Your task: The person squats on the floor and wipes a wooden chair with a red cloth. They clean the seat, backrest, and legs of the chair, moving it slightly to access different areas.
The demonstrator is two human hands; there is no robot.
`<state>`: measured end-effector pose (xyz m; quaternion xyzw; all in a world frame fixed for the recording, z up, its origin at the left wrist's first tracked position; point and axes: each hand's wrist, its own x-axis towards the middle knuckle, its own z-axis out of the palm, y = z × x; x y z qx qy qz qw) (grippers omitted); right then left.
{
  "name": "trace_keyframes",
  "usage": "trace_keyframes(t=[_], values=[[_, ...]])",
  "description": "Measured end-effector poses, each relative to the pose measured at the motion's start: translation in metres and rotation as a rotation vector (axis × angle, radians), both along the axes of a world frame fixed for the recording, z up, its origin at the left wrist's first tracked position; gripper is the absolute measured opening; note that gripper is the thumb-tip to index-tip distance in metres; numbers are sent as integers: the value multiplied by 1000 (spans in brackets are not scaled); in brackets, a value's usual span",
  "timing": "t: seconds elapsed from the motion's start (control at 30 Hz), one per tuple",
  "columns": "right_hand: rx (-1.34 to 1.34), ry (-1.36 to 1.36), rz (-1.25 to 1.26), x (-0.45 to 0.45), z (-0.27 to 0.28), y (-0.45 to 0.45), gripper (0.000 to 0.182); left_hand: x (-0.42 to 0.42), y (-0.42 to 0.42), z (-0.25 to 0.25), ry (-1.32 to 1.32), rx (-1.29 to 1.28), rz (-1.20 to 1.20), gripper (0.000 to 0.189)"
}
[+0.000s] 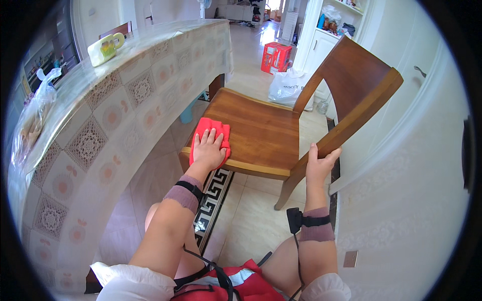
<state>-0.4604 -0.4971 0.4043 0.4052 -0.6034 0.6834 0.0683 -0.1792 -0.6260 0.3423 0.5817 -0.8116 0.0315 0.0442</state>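
A wooden chair (260,128) stands in front of me, its seat to the left and its backrest to the right. My left hand (209,150) holds a folded red cloth (201,126) down against the seat's front-left corner, fingers spread over it. The cloth hides that part of the wood. At the lower end of the backrest, my right hand (320,163) grips the chair's near side post (350,120), the thumb on one side and the fingers on the other. Black straps with cables sit on both wrists, over purple cuffs.
On my left is a table with a patterned tablecloth (109,113), bearing a mug (105,49) and a plastic bag (34,116). Behind the chair are a white bag (288,86), a red box (276,57) and a glass jar (322,106). A white wall (399,195) runs close on the right.
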Motion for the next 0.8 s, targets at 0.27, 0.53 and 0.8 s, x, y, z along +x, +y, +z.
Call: trace_keyframes(t=[0.27,0.53,0.8], values=[[-19,-23,-85,3,0,-4,66,-43,20,-6,3,19,-55,62],[-26,-63,-53,4,-11,-6,73,-47,16,-5,647,116,-305,64],[125,-78,8,11,-28,12,79,56,-42,-1,847,66,505,71]])
